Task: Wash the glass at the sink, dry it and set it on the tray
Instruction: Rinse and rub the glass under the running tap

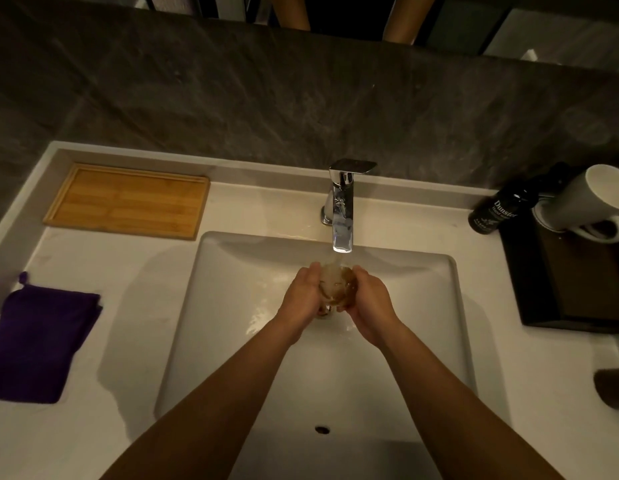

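Rinsing under running water, a person cups the glass (337,285) between both hands over the middle of the sink (398,344), directly below the spout of the chrome tap (342,216). The left hand (303,294) wraps one side and the right hand (368,299) the other, fingers of each curled closed around the glass, so neither is nearer than the other. Its long axis appears to tilt toward the stream, mouth up and away from the person, though foam, glare and the wrapping fingers blur its outline, and its base is hidden. Drying likely comes next: the purple cloth (41,344) lies well apart on the counter on the left hand's side, and the wooden tray (128,200) sits beyond it near the wall. A white mug (592,202) and a dark bottle (495,211) stand on a black tray (564,292) that is cut off by the frame's right edge.
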`<state>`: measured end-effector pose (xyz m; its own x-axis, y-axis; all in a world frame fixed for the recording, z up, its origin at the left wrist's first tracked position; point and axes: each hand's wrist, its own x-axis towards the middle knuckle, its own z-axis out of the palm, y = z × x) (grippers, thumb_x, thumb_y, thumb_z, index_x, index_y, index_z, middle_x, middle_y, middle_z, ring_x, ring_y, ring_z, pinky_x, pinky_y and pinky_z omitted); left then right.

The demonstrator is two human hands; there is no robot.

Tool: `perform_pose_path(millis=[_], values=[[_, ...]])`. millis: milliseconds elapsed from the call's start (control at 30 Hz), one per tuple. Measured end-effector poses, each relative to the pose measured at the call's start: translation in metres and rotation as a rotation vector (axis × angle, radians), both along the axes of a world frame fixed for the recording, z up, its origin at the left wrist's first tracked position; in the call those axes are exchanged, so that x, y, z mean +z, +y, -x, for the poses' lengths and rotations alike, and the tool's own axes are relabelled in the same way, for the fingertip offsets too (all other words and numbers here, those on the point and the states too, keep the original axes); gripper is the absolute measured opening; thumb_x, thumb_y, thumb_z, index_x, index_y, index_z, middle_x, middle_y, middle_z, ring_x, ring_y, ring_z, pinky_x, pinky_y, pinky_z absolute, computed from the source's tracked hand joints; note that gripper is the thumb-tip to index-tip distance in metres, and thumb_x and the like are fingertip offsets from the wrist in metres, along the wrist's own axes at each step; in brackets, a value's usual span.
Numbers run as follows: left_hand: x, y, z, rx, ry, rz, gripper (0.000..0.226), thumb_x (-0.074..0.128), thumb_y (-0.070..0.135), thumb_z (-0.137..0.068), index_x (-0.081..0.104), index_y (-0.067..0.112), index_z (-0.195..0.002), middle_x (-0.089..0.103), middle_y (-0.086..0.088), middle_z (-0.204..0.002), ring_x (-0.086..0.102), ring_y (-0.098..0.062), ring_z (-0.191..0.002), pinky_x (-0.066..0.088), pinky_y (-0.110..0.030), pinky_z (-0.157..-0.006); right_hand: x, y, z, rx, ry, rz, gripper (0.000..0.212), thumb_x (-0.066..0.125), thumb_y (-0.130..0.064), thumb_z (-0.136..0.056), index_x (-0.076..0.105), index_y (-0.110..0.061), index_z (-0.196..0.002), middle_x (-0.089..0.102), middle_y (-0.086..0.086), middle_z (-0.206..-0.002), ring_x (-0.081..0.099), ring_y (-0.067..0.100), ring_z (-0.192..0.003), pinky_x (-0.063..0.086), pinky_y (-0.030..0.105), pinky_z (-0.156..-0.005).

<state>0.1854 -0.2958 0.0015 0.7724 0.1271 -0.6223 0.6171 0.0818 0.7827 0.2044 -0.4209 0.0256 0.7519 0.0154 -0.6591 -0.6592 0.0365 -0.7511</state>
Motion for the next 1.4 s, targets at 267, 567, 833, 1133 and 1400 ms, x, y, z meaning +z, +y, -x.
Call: perform_pose_path(millis=[267, 567, 833, 1133, 1400], values=[[0.003, 0.002, -0.001, 0.081, -0.160, 0.002, 0.045, 0.044, 0.047, -0.104, 0.069, 0.010, -0.095, 0.076, -0.014, -0.094, 0.072, -0.021, -0.083, 0.055, -0.035, -0.081, 0.007, 0.005, -0.012, 0.117, 0.165, 0.083, 0.054, 0.031, -0.044, -0.110, 0.066, -0.005, -0.104, 0.068, 0.009, -0.058, 0.056, 0.022, -0.043, 0.041, 0.025, -0.040], [0.006, -0.006, -0.017, 0.253, 0.194, 0.271, 0.048, 0.042, 0.050, -0.103, 0.073, 0.015, -0.111, 0.080, -0.013, -0.103, 0.076, -0.032, -0.097, 0.058, -0.050, -0.096, -0.001, 0.011, -0.009, 0.048, -0.102, 0.209, 0.049, 0.036, -0.048, -0.106, 0.076, -0.020, -0.098, 0.079, 0.002, -0.091, 0.074, 0.018, -0.083, 0.055, 0.030, -0.071], [0.005, -0.007, -0.013, 0.392, 0.006, 0.328, 0.049, 0.063, 0.051, -0.086, 0.077, 0.008, -0.105, 0.079, -0.019, -0.106, 0.075, -0.037, -0.101, 0.058, -0.055, -0.096, -0.002, 0.013, -0.011, -0.056, -0.012, 0.006, 0.046, 0.041, -0.046, -0.107, 0.076, -0.017, -0.112, 0.080, 0.013, -0.110, 0.076, 0.031, -0.104, 0.056, 0.052, -0.095], [0.010, 0.007, -0.024, 0.114, 0.176, 0.194, 0.040, 0.060, 0.049, -0.089, 0.078, 0.014, -0.100, 0.080, -0.017, -0.106, 0.072, -0.031, -0.086, 0.053, -0.041, -0.078, -0.001, 0.010, -0.008, 0.069, -0.153, 0.139, 0.049, 0.043, -0.051, -0.106, 0.079, -0.018, -0.107, 0.082, 0.007, -0.100, 0.077, 0.025, -0.097, 0.060, 0.047, -0.091], [-0.003, -0.014, -0.005, 0.257, 0.016, 0.315, 0.041, 0.056, 0.043, -0.101, 0.071, 0.008, -0.117, 0.078, -0.019, -0.110, 0.077, -0.029, -0.086, 0.058, -0.031, -0.060, -0.020, 0.017, 0.009, -0.052, -0.211, 0.093, 0.027, 0.052, -0.033, -0.105, 0.066, -0.020, -0.125, 0.075, 0.005, -0.116, 0.074, 0.024, -0.106, 0.059, 0.054, -0.095]])
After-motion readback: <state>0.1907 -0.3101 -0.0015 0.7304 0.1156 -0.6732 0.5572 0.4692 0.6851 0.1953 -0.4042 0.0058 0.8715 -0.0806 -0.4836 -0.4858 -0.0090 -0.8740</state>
